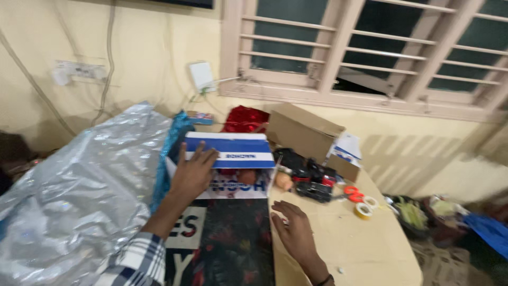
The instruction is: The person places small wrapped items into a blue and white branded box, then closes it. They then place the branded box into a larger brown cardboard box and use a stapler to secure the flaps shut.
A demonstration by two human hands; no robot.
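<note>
Your left hand point(193, 172) lies spread on the blue-and-white box point(228, 159) at frame centre (light, crushable card, I judge; grip its side walls); your right hand point(295, 233) rests open, empty.

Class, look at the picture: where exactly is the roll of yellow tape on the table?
In the head view, the roll of yellow tape lies on the table, right of the right hand, just below the orange-handled scissors.

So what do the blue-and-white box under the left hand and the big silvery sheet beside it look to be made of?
The blue-and-white box, with the left hand on it, looks like printed cardboard: flat stiff panels, straight folded edges, a slight sheen. The silvery sheet looks like thin metallic plastic film or foil: crinkled, with bright glints.
</note>
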